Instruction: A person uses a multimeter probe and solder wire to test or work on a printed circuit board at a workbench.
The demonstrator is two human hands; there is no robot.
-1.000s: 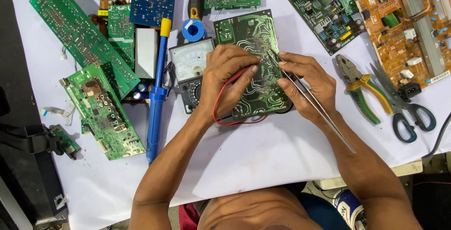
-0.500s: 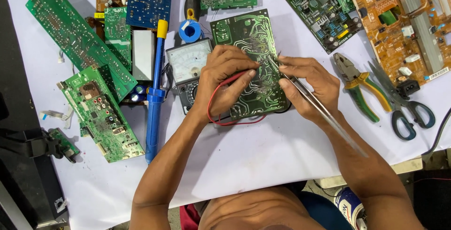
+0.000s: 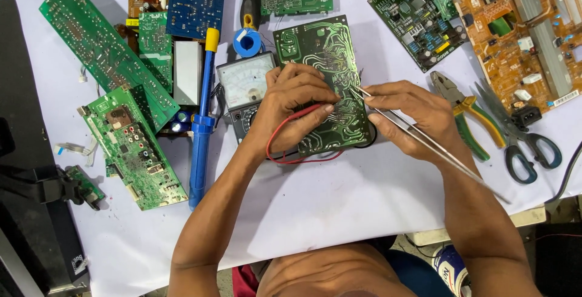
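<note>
Both hands meet over a green circuit board with pale solder traces [image 3: 327, 78] that lies solder side up at the middle of the white-covered table [image 3: 339, 212]. The left hand [image 3: 291, 109] rests on the board's left half, fingers curled and pressed down, with a thin red wire [image 3: 285, 133] held under the fingertips and looping out below the palm. The right hand [image 3: 418, 118] is closed around long metal tweezers [image 3: 424, 142], whose tips touch the traces at the board's right edge while the shaft runs back past the wrist.

Just left of the board, partly under the left hand, sits a grey analogue multimeter with a white dial [image 3: 245, 87]. Beside it lies a blue soldering tool with a yellow tip [image 3: 202, 121], and a blue roll of tape [image 3: 247, 42] sits above the meter. To the right, near the right hand, lie green-handled pliers [image 3: 464, 112] and dark-handled scissors [image 3: 521, 136]. Other boards ring the work: a long green board [image 3: 97, 45], a green board with connectors [image 3: 133, 148], a blue board [image 3: 195, 0] and an orange-brown board [image 3: 521, 33].
</note>
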